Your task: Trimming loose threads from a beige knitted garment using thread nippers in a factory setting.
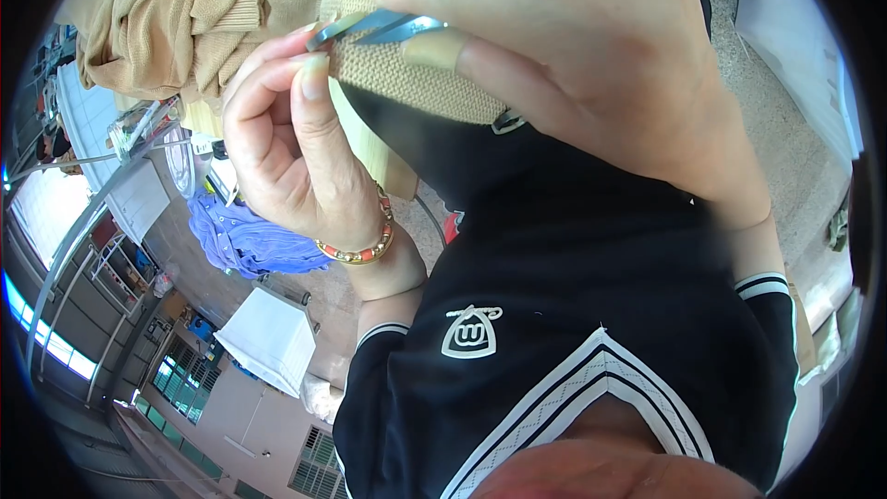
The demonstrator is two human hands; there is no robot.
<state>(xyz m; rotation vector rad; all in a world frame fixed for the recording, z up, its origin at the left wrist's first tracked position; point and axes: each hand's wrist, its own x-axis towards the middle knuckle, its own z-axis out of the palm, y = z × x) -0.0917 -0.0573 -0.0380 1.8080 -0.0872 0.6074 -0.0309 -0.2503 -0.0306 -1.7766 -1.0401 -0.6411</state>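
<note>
- Head view shows two hands close up in the upper middle of the frame.
- Right hand grips small metal snips, its fingers closed around them.
- Left hand pinches the edge of a tan knit cloth with its fingertips, just under the snip blades.
- An orange and gold bracelet sits on the left wrist.
- More tan knit clothes are piled at the upper left.
- A purple cloth lies at the middle left.

Both hands crowd the knit fabric edge; the heaped tan garments block the upper left, while open floor lies clear to the right.
</note>
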